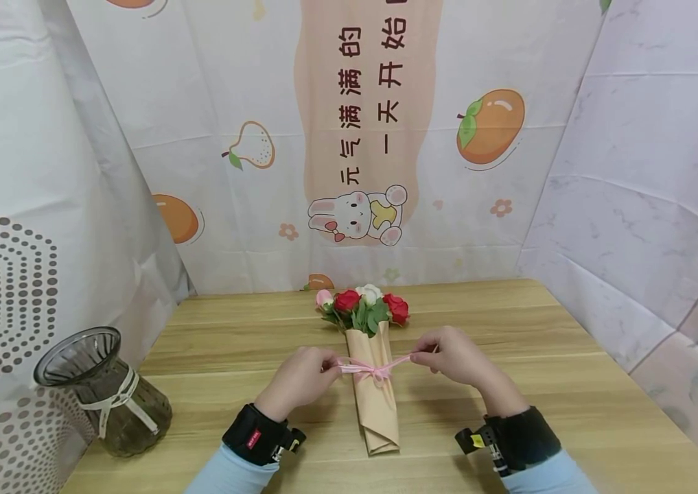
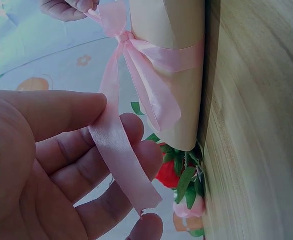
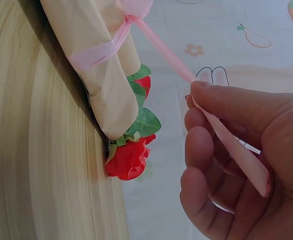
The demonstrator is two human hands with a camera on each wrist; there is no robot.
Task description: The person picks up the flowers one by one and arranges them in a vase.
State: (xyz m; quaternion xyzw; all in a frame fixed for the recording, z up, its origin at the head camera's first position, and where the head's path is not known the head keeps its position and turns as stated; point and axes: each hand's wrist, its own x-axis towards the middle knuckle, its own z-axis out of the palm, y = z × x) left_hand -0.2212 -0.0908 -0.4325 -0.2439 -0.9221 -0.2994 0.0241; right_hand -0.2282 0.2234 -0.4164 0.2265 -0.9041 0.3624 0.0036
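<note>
A bouquet of red, white and pink roses (image 1: 347, 300) lies on the table, its stems rolled in tan wrapping paper (image 1: 376, 418). Round the middle of the paper runs a pink ribbon (image 1: 375, 371), knotted in front with a loop hanging from the knot in the left wrist view. On the left, my left hand (image 1: 302, 379) pinches one ribbon tail (image 2: 114, 142) between thumb and fingers. My right hand (image 1: 450, 353) pinches the other tail (image 3: 169, 55), which stretches taut from the knot; its cut end lies across the palm.
At the table's left side stands a ribbed dark glass vase (image 1: 129, 418) with a pale cord bow (image 1: 119, 400) round its neck. The wooden table (image 1: 571, 412) ends at a printed cloth backdrop (image 1: 231, 226). More cloth hangs at both sides.
</note>
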